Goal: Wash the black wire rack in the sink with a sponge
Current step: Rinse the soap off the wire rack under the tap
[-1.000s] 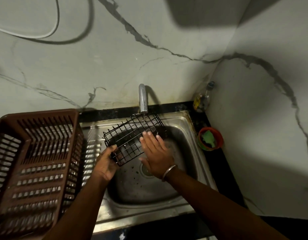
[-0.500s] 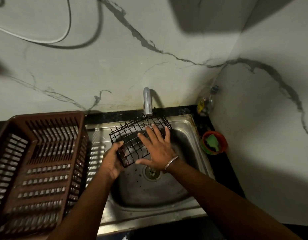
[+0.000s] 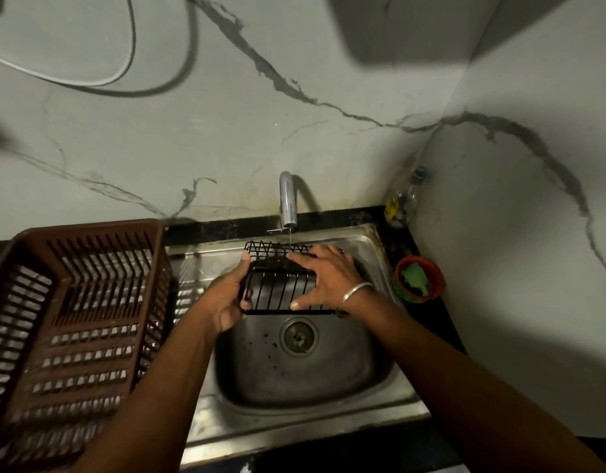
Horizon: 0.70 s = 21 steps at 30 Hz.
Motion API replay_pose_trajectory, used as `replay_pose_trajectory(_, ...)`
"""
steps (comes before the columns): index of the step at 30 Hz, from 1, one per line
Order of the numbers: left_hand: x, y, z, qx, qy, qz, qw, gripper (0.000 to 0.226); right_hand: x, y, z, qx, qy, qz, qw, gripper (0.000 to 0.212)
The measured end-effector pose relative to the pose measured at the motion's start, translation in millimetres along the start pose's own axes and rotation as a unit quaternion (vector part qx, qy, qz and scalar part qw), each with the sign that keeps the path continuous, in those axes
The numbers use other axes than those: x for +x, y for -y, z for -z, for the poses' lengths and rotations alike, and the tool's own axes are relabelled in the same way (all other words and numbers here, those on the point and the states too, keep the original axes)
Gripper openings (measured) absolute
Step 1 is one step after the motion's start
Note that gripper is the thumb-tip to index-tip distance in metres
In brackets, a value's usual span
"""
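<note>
The black wire rack (image 3: 277, 291) hangs over the steel sink (image 3: 373, 380), just under the tap (image 3: 287, 199), which runs a thin stream of water onto the rack's far side. My left hand (image 3: 231, 298) grips the rack's left end, thumb on top and fingers curled beneath. My right hand (image 3: 323, 276) lies flat across the rack's right part with fingers spread and straight. A green sponge (image 3: 414, 276) sits in a small red bowl (image 3: 433, 273) on the dark counter to the right of the sink; neither hand touches it.
A large brown plastic dish crate (image 3: 66, 322) stands on the drainboard left of the sink. A small bottle (image 3: 402, 203) stands in the back right corner. Marble-patterned walls close in behind and on the right. The sink drain (image 3: 299, 337) lies below the rack.
The rack has turned from slanted to square with the sink edge and sits right under the water stream. My right hand slid to its right part; my left kept its grip.
</note>
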<state>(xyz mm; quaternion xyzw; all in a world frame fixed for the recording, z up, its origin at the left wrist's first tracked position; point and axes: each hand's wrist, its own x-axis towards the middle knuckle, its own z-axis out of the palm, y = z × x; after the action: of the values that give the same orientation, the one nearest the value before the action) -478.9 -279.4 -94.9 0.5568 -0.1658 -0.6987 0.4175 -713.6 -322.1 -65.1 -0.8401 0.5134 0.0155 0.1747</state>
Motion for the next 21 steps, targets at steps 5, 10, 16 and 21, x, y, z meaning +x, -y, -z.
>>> replay_pose_trajectory(5, 2, -6, -14, 0.211, -0.079, 0.024, 0.974, 0.087, 22, -26, 3, 0.230, 0.067, -0.011, 0.971, 0.109)
replay_pose_trajectory(10, 3, -16, -15, 0.305, -0.027, -0.104, 0.946, 0.111, 28, -42, 23, 0.342, 0.112, -0.040, 0.932, 0.068)
replay_pose_trajectory(16, 3, -22, -20, 0.347, 0.080, -0.213, 0.910, 0.075, 45, -58, 9, 0.386, 0.161, -0.075, 0.905, 0.084)
replay_pose_trajectory(21, 25, -28, -15, 0.423, 0.088, -0.223, 0.874, 0.099, 57, -67, 11, 0.381, 0.189, -0.079, 0.902, 0.045)
